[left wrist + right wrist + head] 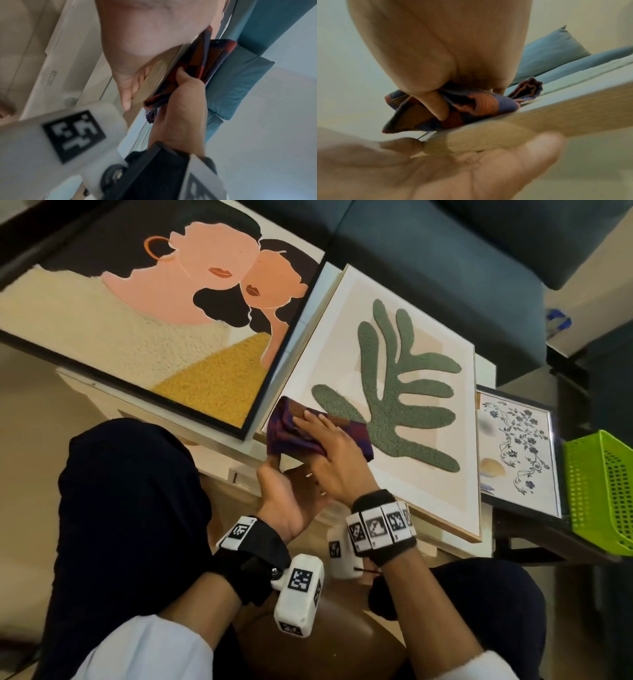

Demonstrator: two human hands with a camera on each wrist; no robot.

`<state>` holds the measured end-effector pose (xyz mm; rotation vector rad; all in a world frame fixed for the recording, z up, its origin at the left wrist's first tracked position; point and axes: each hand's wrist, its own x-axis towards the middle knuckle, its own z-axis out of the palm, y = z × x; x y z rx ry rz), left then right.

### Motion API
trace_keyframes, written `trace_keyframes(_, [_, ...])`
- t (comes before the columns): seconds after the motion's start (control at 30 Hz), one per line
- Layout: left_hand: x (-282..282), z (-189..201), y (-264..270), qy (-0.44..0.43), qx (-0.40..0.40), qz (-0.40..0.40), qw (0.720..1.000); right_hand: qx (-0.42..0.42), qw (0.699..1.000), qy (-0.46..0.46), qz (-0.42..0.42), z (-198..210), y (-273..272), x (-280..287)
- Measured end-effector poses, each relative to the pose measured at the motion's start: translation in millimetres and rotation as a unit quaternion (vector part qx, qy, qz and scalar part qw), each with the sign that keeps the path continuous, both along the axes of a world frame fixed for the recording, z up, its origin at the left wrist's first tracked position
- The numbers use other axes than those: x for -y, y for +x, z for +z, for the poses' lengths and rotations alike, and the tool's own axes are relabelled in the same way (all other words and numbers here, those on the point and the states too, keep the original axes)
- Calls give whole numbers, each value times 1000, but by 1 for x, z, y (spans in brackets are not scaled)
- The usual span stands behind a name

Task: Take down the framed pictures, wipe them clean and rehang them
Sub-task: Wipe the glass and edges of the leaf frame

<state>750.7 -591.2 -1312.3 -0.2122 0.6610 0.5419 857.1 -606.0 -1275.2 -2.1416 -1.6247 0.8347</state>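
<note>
Wrist bands and my two forearms fill the near edge of the head view, and just past them my left hand (291,501) lies palm up under the near corner of the leaf picture (394,392), fingers spread loosely with the wooden frame edge resting across them, the thumb up beside the corner. On top of that same corner my right hand (329,450) lies flat, fingers straight and pressed down on the folded checked cloth (291,429), the thumb tucked along its near side. So the picture sits sandwiched between my hands, on the white table (219,446), its long axis running away from me and to my right. From the cloth, the unwiped glass stretches forward and rightward, so I judge the next stroke goes that way, and the right hand is the one placed to make it while the left steadies the corner.

Beside it to the left lies the large picture of two faces (164,313), its dark frame touching or nearly touching; I cannot tell which. To the right the floral picture (517,450) is partly tucked under the leaf picture's edge. Both wrist views are blurred; my left fingertips are hidden beneath the frame, and the cloth hides whether that corner is clean
</note>
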Motion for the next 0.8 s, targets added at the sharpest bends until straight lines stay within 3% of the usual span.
trace_keyframes(0.2, [7,-6,6,-26,-13,62,998,-41,994,-29,99,17,-5,27])
trace_keyframes(0.37, [0,-7,1,0,-8,-16,1000,43,995,-47,82,21,13,-21])
trace_keyframes(0.5, [4,-10,2,30,-8,-13,999,24,971,-88,222,29,9,-17])
trace_keyframes(0.67, [0,-9,5,-16,5,-14,1000,85,968,-87,217,30,34,-46])
trace_keyframes(0.8, [3,-13,4,-25,17,1,1000,75,942,-111,308,30,26,-50])
